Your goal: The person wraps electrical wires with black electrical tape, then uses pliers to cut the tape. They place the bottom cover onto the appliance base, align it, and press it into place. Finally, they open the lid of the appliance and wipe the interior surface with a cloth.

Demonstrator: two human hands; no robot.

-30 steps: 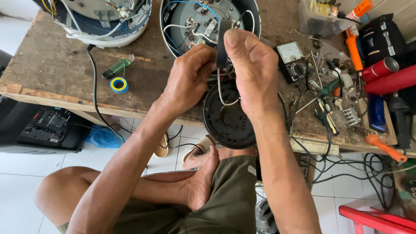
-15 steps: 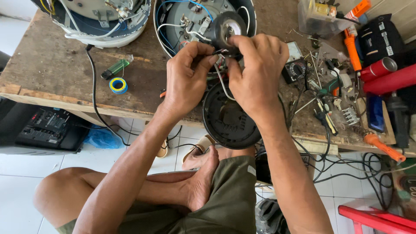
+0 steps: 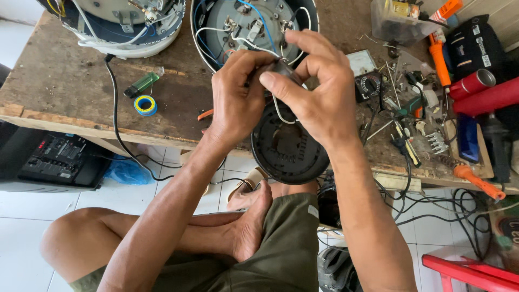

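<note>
both hands meet above the worn wooden worktop (image 3: 65, 81). the left hand (image 3: 238, 94) and right hand (image 3: 311, 89) each have a closed grip on a small dark wired part (image 3: 281, 69), held over the round black plastic base (image 3: 286, 148) beside the open round appliance shell (image 3: 243, 21).

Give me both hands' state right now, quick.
Left hand: closed, pinching the small dark part with white wires.
Right hand: closed, gripping the same part from the other side.

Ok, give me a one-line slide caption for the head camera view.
Left hand and right hand pinch a small wired part above a black round base plate at a cluttered wooden workbench.
</note>
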